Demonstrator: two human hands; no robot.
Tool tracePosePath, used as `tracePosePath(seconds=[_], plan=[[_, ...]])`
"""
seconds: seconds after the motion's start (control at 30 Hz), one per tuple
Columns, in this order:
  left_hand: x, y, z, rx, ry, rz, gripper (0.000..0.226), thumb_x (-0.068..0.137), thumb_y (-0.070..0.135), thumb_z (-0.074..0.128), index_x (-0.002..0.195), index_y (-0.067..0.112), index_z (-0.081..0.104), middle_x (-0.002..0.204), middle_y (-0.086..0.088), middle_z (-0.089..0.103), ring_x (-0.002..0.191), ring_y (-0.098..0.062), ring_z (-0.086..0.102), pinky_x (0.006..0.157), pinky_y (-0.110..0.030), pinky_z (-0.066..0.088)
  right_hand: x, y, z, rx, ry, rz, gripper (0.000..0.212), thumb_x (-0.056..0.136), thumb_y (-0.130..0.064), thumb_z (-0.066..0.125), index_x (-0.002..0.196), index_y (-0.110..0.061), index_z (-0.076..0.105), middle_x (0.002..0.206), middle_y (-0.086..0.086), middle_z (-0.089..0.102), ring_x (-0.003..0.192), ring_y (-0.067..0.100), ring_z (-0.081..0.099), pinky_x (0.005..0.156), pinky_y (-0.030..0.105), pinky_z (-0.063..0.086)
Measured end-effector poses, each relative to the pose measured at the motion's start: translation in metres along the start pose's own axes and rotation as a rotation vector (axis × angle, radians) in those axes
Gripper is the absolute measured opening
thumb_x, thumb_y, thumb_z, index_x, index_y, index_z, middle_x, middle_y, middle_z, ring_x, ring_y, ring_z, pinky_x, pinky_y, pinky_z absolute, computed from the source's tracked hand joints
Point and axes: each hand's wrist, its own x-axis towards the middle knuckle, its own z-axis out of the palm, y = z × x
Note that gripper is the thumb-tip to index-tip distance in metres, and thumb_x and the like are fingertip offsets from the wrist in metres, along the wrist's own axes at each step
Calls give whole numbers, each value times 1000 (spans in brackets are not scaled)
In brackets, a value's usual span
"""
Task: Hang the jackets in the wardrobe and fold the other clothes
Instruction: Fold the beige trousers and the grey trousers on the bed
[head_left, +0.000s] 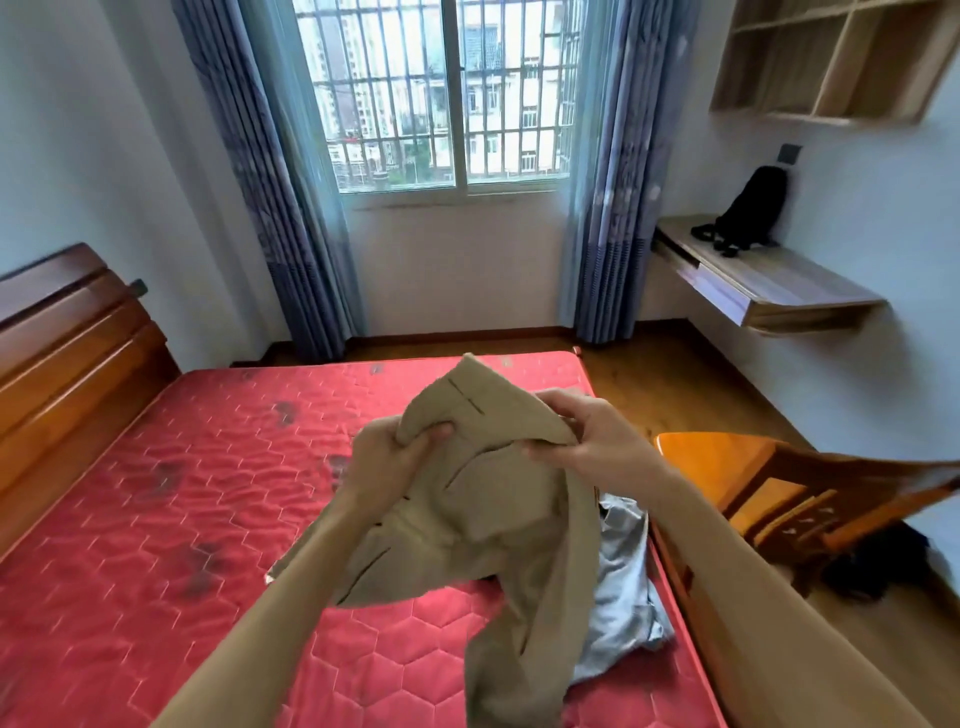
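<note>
Both my forearms reach forward over the bed (156, 467), raised above the mattress. My left hand (387, 460) grips a bunched fold of the khaki garment (483, 499), fingers curled round the cloth with the thumb on top. My right hand (582, 434) pinches the garment's upper edge, fingers curled over it and the thumb beneath. The garment hangs between my hands, its lower end trailing onto the mattress. Beneath it, near the bed's right edge, lies a crumpled grey garment (621, 587). A chair (779, 483) stands beside the bed at right.
</note>
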Motion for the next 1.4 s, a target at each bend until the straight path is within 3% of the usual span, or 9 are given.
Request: tracePosePath(seconds=[0.17, 0.37, 0.7, 0.87, 1.0, 1.17, 1.23, 1.33, 1.4], plan=[[0, 41, 16, 87, -58, 220, 10, 81, 37, 73, 77, 29, 77, 65, 10, 71, 59, -9, 61, 59, -22, 47, 4, -9, 8, -117, 204, -30, 30, 78, -29, 84, 104, -20, 71, 92, -7, 73, 84, 8, 67, 75, 23, 54], [-1, 42, 0, 147, -161, 258, 26, 70, 34, 87, 60, 32, 63, 61, 9, 58, 58, -4, 47, 56, -19, 37, 8, -16, 8, -88, 406, -194, 31, 94, -34, 66, 75, -10, 70, 64, 7, 62, 59, 23, 49, 57, 41, 42], [-19, -49, -41, 312, -485, -184, 34, 53, 33, 90, 83, 36, 73, 87, 15, 74, 84, -6, 70, 78, -36, 59, 27, -19, -6, -91, 490, -259, 17, 93, -28, 68, 97, -14, 78, 85, -2, 76, 79, 15, 70, 75, 37, 57], [-37, -95, -41, 276, -341, -326, 46, 59, 56, 65, 64, 11, 69, 59, 8, 64, 55, -9, 54, 55, -35, 46, 28, -3, 11, -147, 451, -299, 23, 89, -31, 67, 98, -13, 78, 85, -4, 75, 78, 4, 70, 71, 16, 52], [-32, -106, -46, 372, -249, -283, 40, 66, 58, 59, 59, 19, 66, 54, 6, 63, 51, -13, 54, 50, -31, 40, 31, 34, 15, -147, 452, -129, 17, 92, -31, 68, 97, -18, 78, 85, -6, 75, 79, 8, 69, 71, 27, 53], [-58, -139, -44, 652, -253, -70, 52, 76, 72, 48, 82, 26, 69, 70, 7, 69, 67, -17, 66, 55, -29, 44, -8, 86, 37, -258, 255, -26, 20, 85, -12, 77, 92, -32, 78, 88, -19, 75, 83, -3, 67, 77, 18, 50], [-83, -163, -32, 773, -362, 3, 35, 76, 52, 65, 101, 27, 67, 77, 4, 72, 75, -20, 70, 59, -30, 48, -34, 111, 66, -437, 55, -39, 10, 86, -23, 73, 92, -26, 80, 90, -17, 76, 85, 1, 67, 79, 18, 51], [-121, -192, -8, 795, -524, -22, 104, 50, 23, 85, 143, 23, 39, 64, 3, 65, 51, -21, 64, 49, -30, 55, -74, 159, 120, -550, -117, 25, 26, 87, -41, 57, 87, -28, 79, 87, -15, 77, 80, 5, 67, 71, 23, 55], [-143, -210, 5, 850, -578, -39, 125, 44, 30, 88, 153, 12, 29, 56, 8, 49, 48, -17, 51, 67, -38, 60, -97, 181, 153, -585, -170, 65, 17, 85, -38, 62, 83, -32, 77, 81, -17, 75, 75, 7, 68, 64, 24, 56]])
